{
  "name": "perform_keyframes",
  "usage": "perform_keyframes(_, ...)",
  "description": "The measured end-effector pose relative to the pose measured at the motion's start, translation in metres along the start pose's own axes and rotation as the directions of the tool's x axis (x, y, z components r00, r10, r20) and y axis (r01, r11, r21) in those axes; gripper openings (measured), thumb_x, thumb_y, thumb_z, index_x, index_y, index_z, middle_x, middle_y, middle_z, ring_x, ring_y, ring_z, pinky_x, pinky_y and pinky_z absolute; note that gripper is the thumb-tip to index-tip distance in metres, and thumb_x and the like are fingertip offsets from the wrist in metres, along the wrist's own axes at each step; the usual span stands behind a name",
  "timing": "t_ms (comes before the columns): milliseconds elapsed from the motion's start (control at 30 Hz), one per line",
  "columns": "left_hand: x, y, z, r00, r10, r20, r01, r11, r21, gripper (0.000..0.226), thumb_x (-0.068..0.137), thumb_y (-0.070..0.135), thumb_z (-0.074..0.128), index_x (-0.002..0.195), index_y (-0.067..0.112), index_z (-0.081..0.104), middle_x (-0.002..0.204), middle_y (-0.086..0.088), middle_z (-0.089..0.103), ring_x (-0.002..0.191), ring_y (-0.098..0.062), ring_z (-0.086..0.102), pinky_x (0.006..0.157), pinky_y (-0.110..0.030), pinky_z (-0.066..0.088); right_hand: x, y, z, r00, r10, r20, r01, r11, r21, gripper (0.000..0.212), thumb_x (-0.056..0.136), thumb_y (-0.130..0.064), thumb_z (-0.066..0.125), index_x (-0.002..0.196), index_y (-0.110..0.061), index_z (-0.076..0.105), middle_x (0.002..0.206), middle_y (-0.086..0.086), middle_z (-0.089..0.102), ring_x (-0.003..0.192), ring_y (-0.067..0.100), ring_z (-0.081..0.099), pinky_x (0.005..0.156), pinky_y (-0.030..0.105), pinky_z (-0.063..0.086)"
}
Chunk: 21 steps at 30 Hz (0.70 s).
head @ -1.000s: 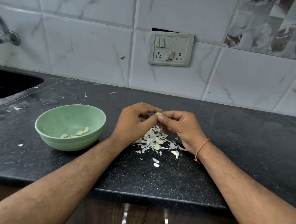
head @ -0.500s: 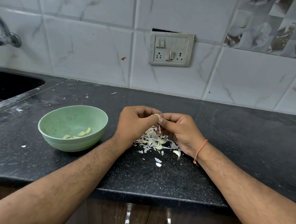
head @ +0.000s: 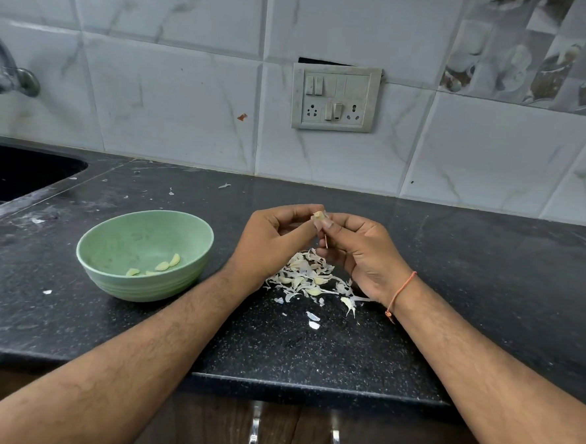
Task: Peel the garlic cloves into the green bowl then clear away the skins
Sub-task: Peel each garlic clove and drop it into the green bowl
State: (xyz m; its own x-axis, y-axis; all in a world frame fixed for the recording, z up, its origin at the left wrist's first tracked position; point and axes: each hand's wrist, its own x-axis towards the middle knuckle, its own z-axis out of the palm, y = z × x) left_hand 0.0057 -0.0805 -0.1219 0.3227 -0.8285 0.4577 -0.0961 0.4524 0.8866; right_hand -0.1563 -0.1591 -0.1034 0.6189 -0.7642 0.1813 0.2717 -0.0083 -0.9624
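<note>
**Garlic clove being peeled over a dark desk**

A garlic clove point(head: 318, 216) is being held above the black speckled desk point(head: 311, 353), pinched between the fingertips of both hands where they are meeting. The left hand point(head: 269, 244) is curling its thumb and forefinger onto the clove from one side, while the right hand point(head: 361, 257), an orange thread point(head: 400, 293) circling its wrist, is pressing its thumb and fingers point(head: 339, 221) onto it from the other. A thin strip of skin point(head: 326, 241) is hanging just under the clove. Directly below the hands, a pile of pale skins point(head: 310, 277) is lying on the desk, with a few loose flakes point(head: 313, 321) nearer the front edge. To the left, apart from the pile, a green bowl point(head: 109, 279) is sitting upright with several peeled cloves point(head: 167, 265) resting inside it. A switch plate point(head: 335, 98) is showing on the tiled wall behind, and a tap point(head: 9, 74) is standing over the sink point(head: 20, 171) at far left.
</note>
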Motion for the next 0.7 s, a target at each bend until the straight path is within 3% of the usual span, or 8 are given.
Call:
perform_keyframes(133,0.001,-0.001,-0.002,1.0,0.028,0.01,-0.028,0.995,0.091,0.028,0.1,0.014,0.074,0.127,0.011,0.076,0.106,-0.006,0.082,0.102,-0.024,0.079,0.087,-0.04,0.065,-0.001,-0.001,-0.004,0.999,-0.012,0.04,0.012,1.0,-0.015,0.024,0.094,-0.012,0.073,0.115,0.0,0.076,0.089,0.005,0.078,0.078,0.011,0.071,0.068,0.024,0.063)
perform_keyframes(300,0.003,-0.005,-0.005,0.997,0.071,0.011,-0.072,0.965,0.251,0.023,0.101,0.023,0.075,0.122,0.018,0.079,0.102,0.002,0.082,0.094,-0.019,0.08,0.079,-0.04,0.067,0.004,0.004,-0.008,0.998,-0.055,0.025,0.059,0.976,-0.209,0.025,0.095,-0.021,0.078,0.113,-0.002,0.079,0.088,0.009,0.071,0.076,0.016,0.064,0.069,0.03,0.063)
perform_keyframes(433,0.003,-0.004,-0.002,0.999,0.04,0.008,-0.041,0.976,0.212,0.02,0.104,0.015,0.069,0.121,0.011,0.076,0.105,-0.001,0.082,0.095,-0.016,0.08,0.071,-0.025,0.063,0.005,0.01,-0.004,0.991,-0.136,0.01,0.129,0.912,-0.389,0.025,0.102,-0.023,0.071,0.095,0.001,0.077,0.072,0.007,0.064,0.064,0.019,0.057,0.06,0.034,0.056)
perform_keyframes(600,0.002,-0.003,-0.002,0.999,-0.03,-0.019,0.032,0.996,0.084,0.019,0.101,0.016,0.072,0.118,0.008,0.076,0.1,-0.006,0.082,0.093,-0.021,0.081,0.074,-0.027,0.065,0.007,0.014,-0.009,0.962,-0.264,0.064,0.254,0.789,-0.56,0.025,0.1,-0.036,0.073,0.083,-0.019,0.077,0.07,0.018,0.066,0.061,0.026,0.058,0.064,0.052,0.056)
perform_keyframes(700,0.004,-0.004,-0.004,0.996,-0.083,-0.027,0.083,0.997,0.004,0.02,0.101,0.022,0.072,0.113,0.008,0.079,0.098,-0.011,0.082,0.092,-0.024,0.079,0.078,-0.029,0.065,0.007,0.012,-0.011,0.948,-0.305,0.094,0.298,0.738,-0.606,0.014,0.098,-0.031,0.076,0.087,-0.024,0.08,0.072,0.0,0.071,0.064,0.016,0.061,0.066,0.052,0.057)
